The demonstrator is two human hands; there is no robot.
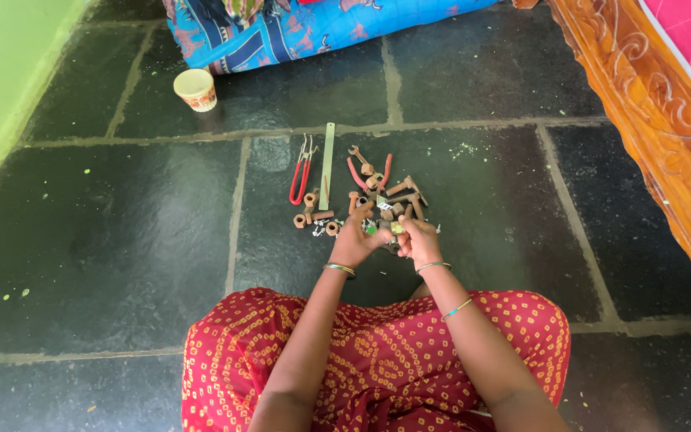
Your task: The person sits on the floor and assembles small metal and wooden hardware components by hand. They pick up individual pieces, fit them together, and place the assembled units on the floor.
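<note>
Your left hand [355, 240] and right hand [418, 238] met over the floor [121, 240], fingers clenched on a small fitting [394, 228]; rusty bolts [377, 196] lay just beyond. A loose pinch could have dropped it among them

Head camera looks steeply down, close above the floor [121, 240].

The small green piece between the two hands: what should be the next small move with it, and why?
Probably bring both hands closer and turn the small green piece against the yellowish part. The left hand pinches the green piece and the right hand pinches the yellowish part, close together above the pile of rusty brown bolts and nuts. Whether they already touch is too small to tell.
</note>
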